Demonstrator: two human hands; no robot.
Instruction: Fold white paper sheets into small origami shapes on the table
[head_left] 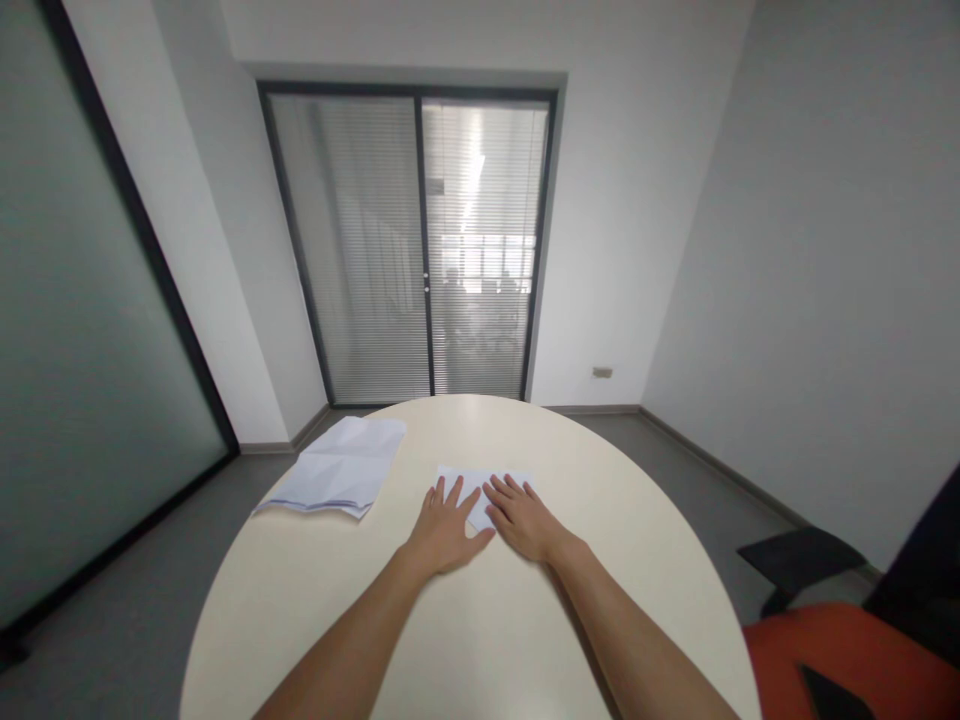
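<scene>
I see both hands flat on folded paper mid-table: left hand, right hand, fingers spread, pressing, gripping nothing. Paper looks already folded down small; more creasing likely left. Paper stack untouched, well left.

A round cream bench carries a loose stack of creased white sheets at its far left edge, one corner overhanging the rim. Beyond the bench's far edge stands a dark-framed sliding glass door with slatted blinds drawn across both panes. A frosted glass partition lines the left side of the room, over grey floor. A small wall socket sits low, right of the door. Off the bench's near right edge stands an orange chair.
</scene>
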